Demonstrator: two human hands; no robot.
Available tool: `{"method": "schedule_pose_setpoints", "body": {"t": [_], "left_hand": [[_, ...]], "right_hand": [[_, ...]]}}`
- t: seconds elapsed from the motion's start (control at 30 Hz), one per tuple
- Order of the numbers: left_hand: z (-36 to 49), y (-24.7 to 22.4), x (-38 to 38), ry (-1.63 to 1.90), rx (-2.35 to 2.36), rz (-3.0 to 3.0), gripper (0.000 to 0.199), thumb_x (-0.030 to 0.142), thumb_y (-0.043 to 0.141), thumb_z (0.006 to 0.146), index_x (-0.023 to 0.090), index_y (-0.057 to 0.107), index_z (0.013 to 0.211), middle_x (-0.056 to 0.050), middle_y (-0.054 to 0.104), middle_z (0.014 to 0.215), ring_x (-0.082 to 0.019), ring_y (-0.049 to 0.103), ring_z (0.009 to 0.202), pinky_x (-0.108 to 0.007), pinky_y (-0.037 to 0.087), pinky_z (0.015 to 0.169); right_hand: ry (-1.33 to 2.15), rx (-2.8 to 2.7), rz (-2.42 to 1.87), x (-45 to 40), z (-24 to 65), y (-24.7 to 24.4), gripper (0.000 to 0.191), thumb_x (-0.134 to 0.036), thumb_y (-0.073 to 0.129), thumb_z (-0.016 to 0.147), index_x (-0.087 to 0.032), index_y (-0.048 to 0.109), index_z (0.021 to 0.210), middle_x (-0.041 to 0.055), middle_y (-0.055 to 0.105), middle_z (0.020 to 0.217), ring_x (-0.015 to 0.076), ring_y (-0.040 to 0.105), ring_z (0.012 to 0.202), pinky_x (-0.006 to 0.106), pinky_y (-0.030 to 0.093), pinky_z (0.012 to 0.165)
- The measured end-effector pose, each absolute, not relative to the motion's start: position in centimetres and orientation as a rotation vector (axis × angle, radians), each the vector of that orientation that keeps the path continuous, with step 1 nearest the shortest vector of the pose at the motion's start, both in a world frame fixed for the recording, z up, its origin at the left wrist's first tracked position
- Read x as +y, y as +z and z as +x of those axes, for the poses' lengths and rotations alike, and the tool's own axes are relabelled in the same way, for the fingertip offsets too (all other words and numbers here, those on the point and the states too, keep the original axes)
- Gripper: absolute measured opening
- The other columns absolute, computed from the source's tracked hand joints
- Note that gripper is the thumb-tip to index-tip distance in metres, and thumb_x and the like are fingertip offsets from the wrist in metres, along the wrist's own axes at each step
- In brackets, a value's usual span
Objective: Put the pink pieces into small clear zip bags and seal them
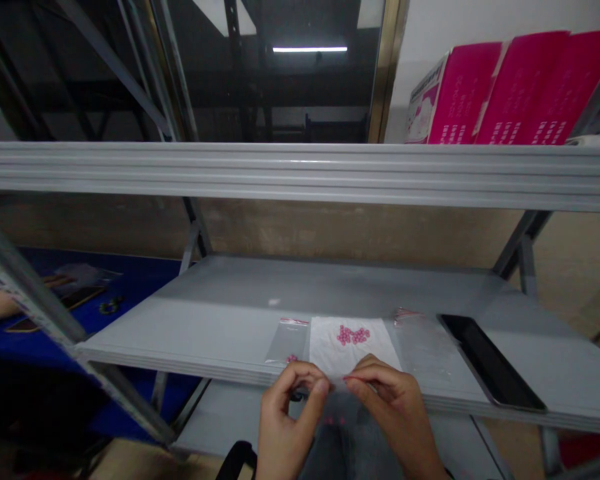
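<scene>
Thin red cord (pixel 349 378) pinched in right hand (pixel 393 400) near front edge of grey metal shelf (pixel 220 293); judged light, limp, grippable near tip; left hand (pixel 283 417) nearly closed, contents unclear.

Window pane (pixel 280 87): dark, a white tube light (pixel 310 49) glaring in it
Shelf board (pixel 220 313): dim grey, one pale glare spot
Pink beads (pixel 354 337): soft-edged, fine detail lost
Magenta cartons (pixel 533 87): edge-stretched, lettering blurred

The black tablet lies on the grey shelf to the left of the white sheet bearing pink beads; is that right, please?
Not the left: the head view shows the black tablet on the grey shelf to the right of the white sheet bearing pink beads.
</scene>
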State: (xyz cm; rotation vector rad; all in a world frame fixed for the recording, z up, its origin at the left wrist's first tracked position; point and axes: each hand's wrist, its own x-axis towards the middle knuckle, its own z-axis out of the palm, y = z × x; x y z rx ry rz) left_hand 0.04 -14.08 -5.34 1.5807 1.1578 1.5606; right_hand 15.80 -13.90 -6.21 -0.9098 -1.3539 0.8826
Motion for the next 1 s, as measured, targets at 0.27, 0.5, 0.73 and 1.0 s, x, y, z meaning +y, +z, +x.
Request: {"method": "schedule_pose_setpoints", "body": {"t": [0.27, 0.5, 0.73, 1.0], "left_hand": [[-0.9, -5.3, -13.7, 1.576, 1.268, 1.472, 0.013, 0.028, 0.070, 0.070, 0.021, 0.073, 0.059, -0.001, 0.073, 0.059, -0.019, 0.068, 0.059, -0.024, 0.054, 0.061], [-3.9, -4.0, -12.1, 1.585, 1.320, 1.295, 0.017, 0.035, 0.074, 0.064, 0.018, 0.073, 0.063, -0.003, 0.073, 0.061, -0.020, 0.066, 0.060, -0.027, 0.054, 0.059], [-5.5, -4.8, -5.9, 1.585, 1.376, 1.365, 0.032, 0.046, 0.070, 0.067, 0.014, 0.071, 0.065, -0.001, 0.066, 0.053, -0.015, 0.058, 0.051, -0.024, 0.045, 0.052], [-6.2, -6.2, -2.6, 1.453, 1.584, 1.631, 0.017, 0.034, 0.069, 0.069, 0.017, 0.073, 0.066, -0.006, 0.073, 0.062, -0.022, 0.065, 0.058, -0.029, 0.047, 0.059]], "right_hand": [[0.833, -1.364, -0.925, -13.7, 13.0, -6.0, 0.011, -0.024, 0.072, 0.078, -0.022, 0.077, 0.068, 0.0026, 0.070, 0.064, 0.0175, 0.064, 0.063, 0.026, 0.048, 0.061], [0.830, -1.295, -0.939, -11.5, 10.0, -4.6, 0.021, -0.032, 0.064, 0.083, -0.019, 0.076, 0.071, 0.0033, 0.070, 0.062, 0.0176, 0.063, 0.058, 0.026, 0.049, 0.055], [0.813, -1.306, -1.030, -6.6, 8.7, -4.9, 0.021, -0.030, 0.062, 0.080, -0.018, 0.078, 0.084, 0.0088, 0.078, 0.079, 0.0237, 0.070, 0.070, 0.030, 0.054, 0.055], [0.657, -1.187, -1.122, -8.4, 13.8, -5.4, 0.022, -0.033, 0.067, 0.073, -0.016, 0.077, 0.083, 0.0123, 0.079, 0.084, 0.0270, 0.073, 0.075, 0.041, 0.059, 0.070]]}}
